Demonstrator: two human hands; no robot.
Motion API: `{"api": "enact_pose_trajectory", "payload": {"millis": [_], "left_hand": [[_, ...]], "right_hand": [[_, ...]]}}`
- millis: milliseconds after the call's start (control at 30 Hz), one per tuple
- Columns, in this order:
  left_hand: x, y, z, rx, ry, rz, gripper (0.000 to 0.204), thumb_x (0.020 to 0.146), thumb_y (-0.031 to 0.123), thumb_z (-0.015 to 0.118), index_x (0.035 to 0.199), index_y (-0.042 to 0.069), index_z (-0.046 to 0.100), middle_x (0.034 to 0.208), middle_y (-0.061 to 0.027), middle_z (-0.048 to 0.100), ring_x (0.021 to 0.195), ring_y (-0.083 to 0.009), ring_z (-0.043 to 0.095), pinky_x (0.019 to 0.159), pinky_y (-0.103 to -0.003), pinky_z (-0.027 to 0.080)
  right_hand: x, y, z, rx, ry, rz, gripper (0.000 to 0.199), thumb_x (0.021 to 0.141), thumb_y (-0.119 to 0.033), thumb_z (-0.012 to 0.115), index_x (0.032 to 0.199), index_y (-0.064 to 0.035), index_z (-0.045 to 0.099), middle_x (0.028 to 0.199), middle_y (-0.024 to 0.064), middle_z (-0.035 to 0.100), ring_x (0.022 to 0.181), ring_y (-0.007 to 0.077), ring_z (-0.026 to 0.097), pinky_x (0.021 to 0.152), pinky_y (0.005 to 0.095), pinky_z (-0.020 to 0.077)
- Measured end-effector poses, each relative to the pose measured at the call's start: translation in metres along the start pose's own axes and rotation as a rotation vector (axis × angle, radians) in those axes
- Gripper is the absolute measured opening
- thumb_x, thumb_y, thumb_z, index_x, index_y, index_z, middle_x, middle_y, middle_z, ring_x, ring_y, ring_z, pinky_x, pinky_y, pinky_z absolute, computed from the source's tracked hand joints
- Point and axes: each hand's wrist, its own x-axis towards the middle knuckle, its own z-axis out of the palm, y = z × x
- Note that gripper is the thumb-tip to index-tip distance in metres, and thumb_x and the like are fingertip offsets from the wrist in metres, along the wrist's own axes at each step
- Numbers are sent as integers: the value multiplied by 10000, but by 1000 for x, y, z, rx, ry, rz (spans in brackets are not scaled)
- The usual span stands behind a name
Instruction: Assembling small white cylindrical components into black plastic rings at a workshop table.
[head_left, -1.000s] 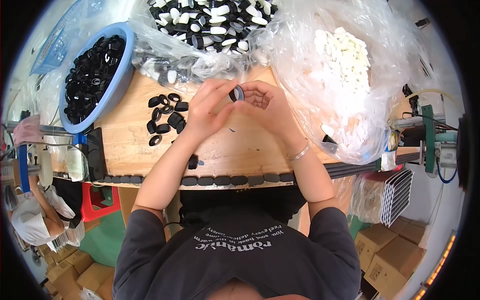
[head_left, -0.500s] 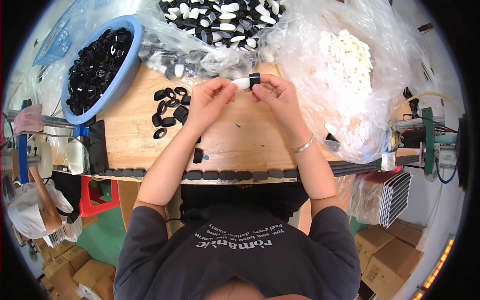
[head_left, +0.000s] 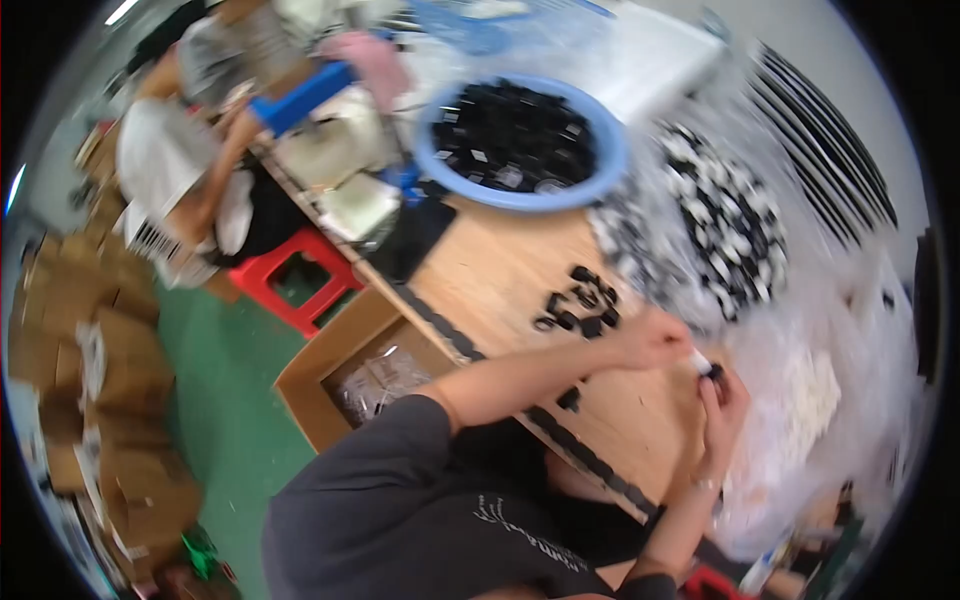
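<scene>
Right of centre, pinching white piece (head_left: 699, 360) in left hand's (head_left: 655, 340) fingers, black ring (head_left: 713, 371) in right hand's (head_left: 728, 405), too blurred to tell if fully joined; with black-and-white heap (head_left: 732, 230) at upper right apparently done, loose rings (head_left: 588, 300) near centre and white stock (head_left: 815, 398) at right unpaired

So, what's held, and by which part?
Left hand holds a white elongated piece by its left end; right hand holds a black round cap, exact grip blurred.

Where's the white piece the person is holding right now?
In the head view, right of centre, the white piece is between the left hand and the right hand, right beside the dark ring in the right hand's fingers.
</scene>
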Motion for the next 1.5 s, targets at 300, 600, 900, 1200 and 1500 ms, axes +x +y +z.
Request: {"api": "enact_pose_trajectory", "payload": {"millis": [300, 600, 900, 1200, 1500], "left_hand": [[13, 12, -14, -234, 132, -37, 205, 816, 99, 665, 987, -6, 623, 690, 5, 588, 580, -39, 494, 526, -211, 408], [12, -11, -20, 394, 159, 206, 216, 781, 144, 661, 963, 30, 633, 699, -79, 610, 597, -235, 607, 547, -346, 469], [17, 1, -23, 368, 236, 56, 269, 788, 142, 657, 1032, 37, 617, 726, -125, 616, 649, -266, 633, 575, -360, 486], [34, 19, -65, -104, 652, 74, 133, 876, 44, 584, 999, 16, 628, 692, 3, 572, 611, -37, 511, 559, -187, 414], [16, 37, -49, 1094, -307, -329, 162, 722, 147, 714, 748, 24, 613, 800, -145, 642, 755, -316, 623, 636, -433, 482]], "right_hand": [[89, -41, -48, -217, -48, -228, 180, 871, -79, 634, 1018, 12, 585, 824, 17, 600, 696, 58, 522, 603, 202, 422], [145, -32, -45, -514, 250, -408, 344, 902, -153, 610, 1210, -11, 549, 1089, 114, 629, 781, 111, 569, 657, 226, 462], [6, 29, -78, -399, 307, -273, 177, 920, -70, 559, 1056, 19, 629, 947, 58, 624, 758, 91, 545, 667, 213, 464], [2, 11, -76, -243, 488, -244, 165, 905, -53, 582, 1025, 31, 657, 999, 59, 652, 764, 90, 558, 692, 222, 467], [-18, 10, -108, -246, 664, -311, 117, 889, -33, 602, 966, 33, 660, 971, 80, 666, 745, 99, 575, 686, 225, 479]]}}
